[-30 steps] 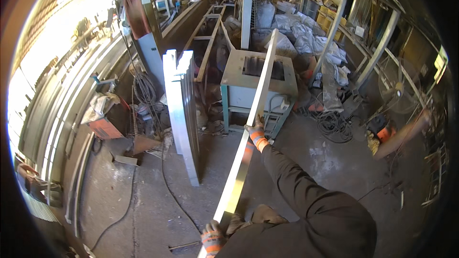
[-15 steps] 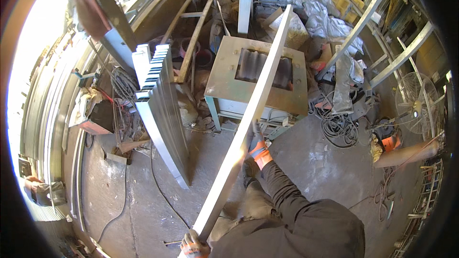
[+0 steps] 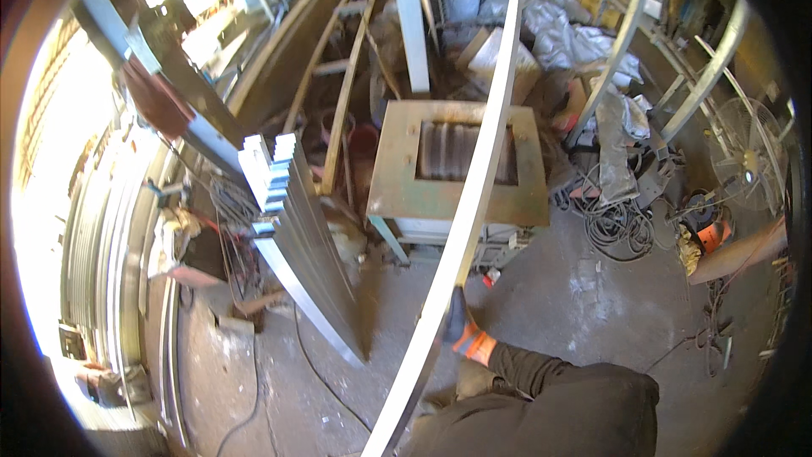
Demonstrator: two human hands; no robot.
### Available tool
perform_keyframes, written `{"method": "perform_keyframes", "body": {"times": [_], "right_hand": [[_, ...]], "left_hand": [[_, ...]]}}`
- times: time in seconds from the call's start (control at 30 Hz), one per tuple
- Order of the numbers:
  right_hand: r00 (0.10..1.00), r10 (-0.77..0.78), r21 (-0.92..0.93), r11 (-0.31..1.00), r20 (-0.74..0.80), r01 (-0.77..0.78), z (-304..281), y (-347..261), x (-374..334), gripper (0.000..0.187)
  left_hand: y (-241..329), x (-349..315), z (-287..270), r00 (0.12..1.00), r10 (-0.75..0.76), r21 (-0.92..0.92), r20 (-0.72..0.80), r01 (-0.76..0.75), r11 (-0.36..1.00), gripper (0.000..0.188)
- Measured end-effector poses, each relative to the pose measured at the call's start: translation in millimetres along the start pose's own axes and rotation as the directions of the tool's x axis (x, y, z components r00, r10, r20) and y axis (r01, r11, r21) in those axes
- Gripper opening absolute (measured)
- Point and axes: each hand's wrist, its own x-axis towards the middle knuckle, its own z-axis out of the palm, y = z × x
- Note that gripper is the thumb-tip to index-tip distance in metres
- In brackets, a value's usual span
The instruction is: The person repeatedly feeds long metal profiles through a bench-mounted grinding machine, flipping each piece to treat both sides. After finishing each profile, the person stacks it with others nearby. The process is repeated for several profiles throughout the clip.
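Overhead, right hand (image 3: pixel 457 322) grips metal bar (image 3: pixel 474 195) beside stacked panels (image 3: pixel 304 245).

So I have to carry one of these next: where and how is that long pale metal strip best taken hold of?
Probably along its lower half, gripping the narrow edge from the right side, as the right hand does now. The long metal strip is thin, flat and steeply tilted, its far end over the green metal table, so a second grip nearer the bottom end would likely steady it. The left hand is out of view.
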Motion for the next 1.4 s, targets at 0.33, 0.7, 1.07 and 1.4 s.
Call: {"method": "perform_keyframes", "body": {"times": [0.33,0.7,1.07,1.4], "right_hand": [[0.99,0.085,-0.737,0.676,0.113,0.026,-71.6,196.8,-229.9,0.059],[0.728,0.201,-0.744,0.334,0.655,0.578,-80.4,258.4,-416.7,0.039],[0.11,-0.578,-0.081,0.076,0.809,0.994,189.9,46.2,-781.3,0.088],[0.143,-0.401,-0.142,0.032,0.905,0.989,231.5,11.9,-986.5,0.056]], "left_hand": [[-176.4,-106.6,26.7,0.987,0.102,-0.099,0.125,-0.09,0.991,0.07],[-379.9,-211.5,35.5,0.928,0.154,-0.095,0.34,-0.129,0.987,0.068],[-18.7,-205.1,-144.0,0.697,0.71,-0.675,-0.103,-0.573,0.465,0.058],[128.6,-281.4,-342.9,0.329,0.739,-0.229,-0.587,-0.944,0.238,0.083]]}}
